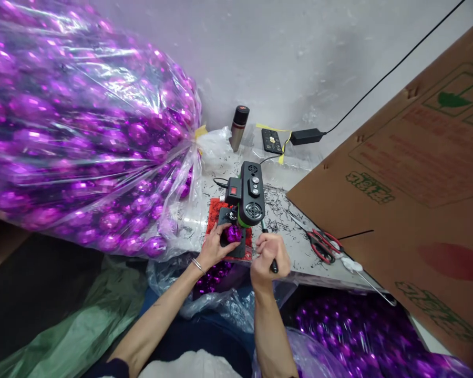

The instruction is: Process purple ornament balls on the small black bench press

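My left hand (214, 247), with a silver bracelet at its wrist, has thumb and fingers closed around a shiny purple ball (233, 233). The ball sits on the black base (236, 251) of a small bench machine (253, 191), just under its head. Wrapped around the lever handle (274, 266) at the machine's right side is my right hand (270, 254); the handle's black end sticks out below the fist. A red mat (213, 212) lies under the base. The machine's head hides whatever meets the ball from above.
A big clear bag of purple balls (102, 136) bulges at the left. Behind stand a flask (239, 127), a phone (271, 140) and a power adapter (306, 137). Scissors (322, 244) lie right, beside a large carton (410, 173). Black scraps litter the table (278, 210). More purple balls (362, 331) fill a bag below.
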`<state>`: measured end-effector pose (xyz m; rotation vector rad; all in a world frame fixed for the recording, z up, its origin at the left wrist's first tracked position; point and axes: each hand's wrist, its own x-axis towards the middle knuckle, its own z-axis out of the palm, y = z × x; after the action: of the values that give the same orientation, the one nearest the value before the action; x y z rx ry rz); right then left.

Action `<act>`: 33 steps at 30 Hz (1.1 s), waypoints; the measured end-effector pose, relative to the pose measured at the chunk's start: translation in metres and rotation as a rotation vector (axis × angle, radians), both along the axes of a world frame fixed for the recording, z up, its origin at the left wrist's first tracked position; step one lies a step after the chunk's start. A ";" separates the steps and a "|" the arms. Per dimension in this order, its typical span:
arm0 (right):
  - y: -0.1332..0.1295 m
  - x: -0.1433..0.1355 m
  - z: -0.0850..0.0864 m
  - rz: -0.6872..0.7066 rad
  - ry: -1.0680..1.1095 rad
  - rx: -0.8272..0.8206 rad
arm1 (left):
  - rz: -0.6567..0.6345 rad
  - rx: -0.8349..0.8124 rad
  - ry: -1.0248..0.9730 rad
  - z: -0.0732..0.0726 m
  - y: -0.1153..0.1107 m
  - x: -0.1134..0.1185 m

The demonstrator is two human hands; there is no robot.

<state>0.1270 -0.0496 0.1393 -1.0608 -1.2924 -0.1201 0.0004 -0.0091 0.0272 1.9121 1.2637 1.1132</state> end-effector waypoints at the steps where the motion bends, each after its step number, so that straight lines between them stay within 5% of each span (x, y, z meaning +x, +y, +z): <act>1: -0.001 0.001 0.008 0.006 0.001 -0.016 | -0.017 0.026 0.010 0.001 -0.008 -0.003; 5: -0.005 0.004 0.015 0.050 -0.043 -0.019 | -0.075 0.133 0.052 0.010 -0.039 -0.029; 7: -0.007 0.003 0.008 0.052 -0.057 -0.011 | -0.009 0.159 0.052 0.019 -0.035 -0.048; 11: -0.009 0.000 -0.006 0.043 -0.039 -0.002 | 0.290 0.173 0.115 0.041 0.026 -0.088; 16: -0.010 0.002 -0.010 0.066 -0.050 -0.003 | 0.483 -0.087 0.414 0.060 0.110 -0.114; 25: -0.006 -0.001 -0.015 0.059 -0.032 0.026 | 0.420 -0.257 0.553 0.073 0.128 -0.108; 29: -0.007 0.000 -0.013 0.062 -0.040 0.017 | 0.401 -0.303 0.421 0.082 0.121 -0.115; 33: -0.007 0.000 -0.013 0.076 -0.050 0.020 | 0.461 -0.274 -0.132 0.092 0.104 -0.121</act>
<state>0.1274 -0.0569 0.1267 -0.9956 -1.3723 -0.1024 -0.1207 0.0950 0.1188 1.3592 1.7316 1.1893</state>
